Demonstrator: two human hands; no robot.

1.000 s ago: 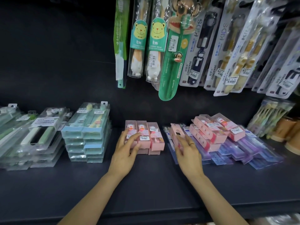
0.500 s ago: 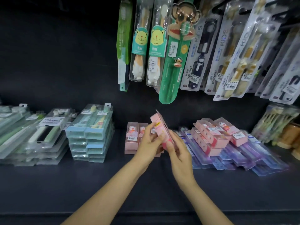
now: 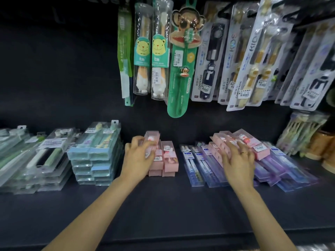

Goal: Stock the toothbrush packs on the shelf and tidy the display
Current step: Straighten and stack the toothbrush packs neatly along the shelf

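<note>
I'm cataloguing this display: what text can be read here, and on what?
"CONDENSE": on the hanging grey blister packs
"KIDS": on the same hanging packs
"tm": on the teal bear-label tubes
Price stickers, the white label on the clear packs and the pink boxes' stickers: too small or blurred.

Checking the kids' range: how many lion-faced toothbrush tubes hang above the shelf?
2. The left lion tube and the right lion tube hang side by side, between the green pack and the monkey pack. More may hang behind them.
</note>
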